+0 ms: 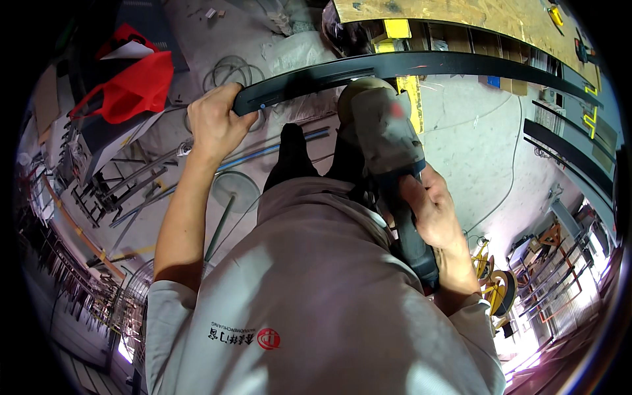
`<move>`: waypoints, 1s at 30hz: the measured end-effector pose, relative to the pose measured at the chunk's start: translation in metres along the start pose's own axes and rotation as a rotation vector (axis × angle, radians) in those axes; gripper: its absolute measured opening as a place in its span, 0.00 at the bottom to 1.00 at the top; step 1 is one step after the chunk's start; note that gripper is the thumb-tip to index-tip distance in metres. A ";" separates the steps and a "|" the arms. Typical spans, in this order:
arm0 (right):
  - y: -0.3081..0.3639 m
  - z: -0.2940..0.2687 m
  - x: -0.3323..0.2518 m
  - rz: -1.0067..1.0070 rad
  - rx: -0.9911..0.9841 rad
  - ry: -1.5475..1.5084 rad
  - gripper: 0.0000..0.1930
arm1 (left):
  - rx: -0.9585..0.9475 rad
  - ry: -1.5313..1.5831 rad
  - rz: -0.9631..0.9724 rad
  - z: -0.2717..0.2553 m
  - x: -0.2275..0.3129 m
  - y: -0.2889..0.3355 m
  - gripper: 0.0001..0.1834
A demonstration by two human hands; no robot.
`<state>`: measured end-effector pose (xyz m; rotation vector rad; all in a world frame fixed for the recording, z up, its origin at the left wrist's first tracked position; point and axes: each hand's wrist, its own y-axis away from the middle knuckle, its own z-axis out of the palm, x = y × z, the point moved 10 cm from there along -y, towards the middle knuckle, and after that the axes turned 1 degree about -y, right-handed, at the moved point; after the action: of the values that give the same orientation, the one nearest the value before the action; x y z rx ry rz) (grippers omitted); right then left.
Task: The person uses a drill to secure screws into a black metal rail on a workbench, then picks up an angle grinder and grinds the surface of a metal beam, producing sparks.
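Observation:
My left hand (216, 124) is closed round the left end of a long dark metal bar (461, 64), which stretches away to the right across the view. In my right hand (431, 209) is an angle grinder (387, 135), gripped by its dark body, with its worn grey head pointing away from me. The grinder's round tan disc (361, 89) is at the near edge of the bar; whether it touches cannot be made out. Part of the disc is hidden behind the grinder's head. A slot runs along the bar near its left part.
A wooden-topped workbench (447, 12) with yellow parts stands beyond the bar. Red bags (135, 89) lie on a dark surface at left. Rods, a round-based stand (236, 191) and coiled cable (232, 71) are on the floor. Dark profiles (559, 145) stand at right.

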<state>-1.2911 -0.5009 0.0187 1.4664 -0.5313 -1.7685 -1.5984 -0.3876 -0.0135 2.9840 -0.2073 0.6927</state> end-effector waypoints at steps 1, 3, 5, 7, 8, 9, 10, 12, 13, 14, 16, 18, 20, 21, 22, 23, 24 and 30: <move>0.002 0.003 -0.003 0.021 -0.017 -0.017 0.12 | 0.026 0.011 0.017 -0.002 0.002 0.001 0.15; 0.002 0.004 -0.005 0.011 -0.017 -0.002 0.12 | 0.083 0.035 0.052 -0.006 0.006 0.002 0.13; 0.000 0.001 -0.003 -0.020 0.003 0.028 0.12 | 0.045 0.028 0.037 -0.004 0.004 0.000 0.13; 0.002 0.004 -0.004 0.004 -0.003 0.000 0.12 | 0.023 0.030 0.026 -0.002 0.003 0.001 0.14; 0.003 0.007 -0.005 0.025 -0.013 -0.027 0.12 | 0.026 0.035 0.024 -0.002 0.003 0.002 0.14; 0.003 0.004 -0.004 0.006 -0.005 0.009 0.12 | 0.029 0.041 0.023 -0.002 0.003 0.002 0.14; 0.003 0.001 0.000 -0.013 0.004 0.046 0.12 | 0.018 0.031 0.026 -0.002 0.003 0.001 0.14; 0.007 -0.004 -0.001 -0.045 0.027 0.054 0.14 | -0.007 0.015 0.029 -0.001 0.001 0.000 0.15; 0.012 -0.005 -0.003 -0.061 0.041 0.024 0.15 | 0.002 0.013 0.035 -0.001 0.001 0.000 0.15; 0.015 -0.006 -0.005 -0.075 0.054 -0.007 0.17 | 0.009 0.011 0.039 -0.001 0.002 0.001 0.15; 0.018 -0.004 -0.013 -0.049 0.054 0.006 0.20 | 0.011 0.002 0.038 0.000 0.001 0.004 0.15; 0.020 -0.004 -0.015 -0.040 0.064 0.013 0.22 | 0.003 -0.011 0.034 0.001 0.000 0.002 0.15; 0.020 -0.007 -0.011 -0.038 0.079 0.016 0.23 | 0.026 -0.027 0.052 0.001 0.001 0.002 0.15; 0.020 -0.007 -0.011 -0.030 0.083 0.019 0.23 | 0.036 -0.035 0.060 0.001 0.001 0.003 0.15; 0.020 -0.006 -0.012 -0.022 0.087 0.022 0.23 | 0.046 -0.024 0.062 0.001 0.001 0.003 0.15; 0.019 -0.005 -0.013 -0.014 0.091 0.025 0.24 | 0.055 -0.013 0.066 0.000 0.003 0.002 0.15; 0.019 -0.005 -0.013 -0.006 0.098 0.033 0.24 | 0.065 -0.003 0.070 -0.001 0.004 0.002 0.14; 0.015 -0.001 -0.018 -0.017 0.098 0.066 0.26 | 0.060 0.037 0.057 -0.002 0.002 0.003 0.14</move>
<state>-1.2847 -0.4965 0.0409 1.5954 -0.5795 -1.7215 -1.5983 -0.3909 -0.0107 3.0300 -0.2750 0.7726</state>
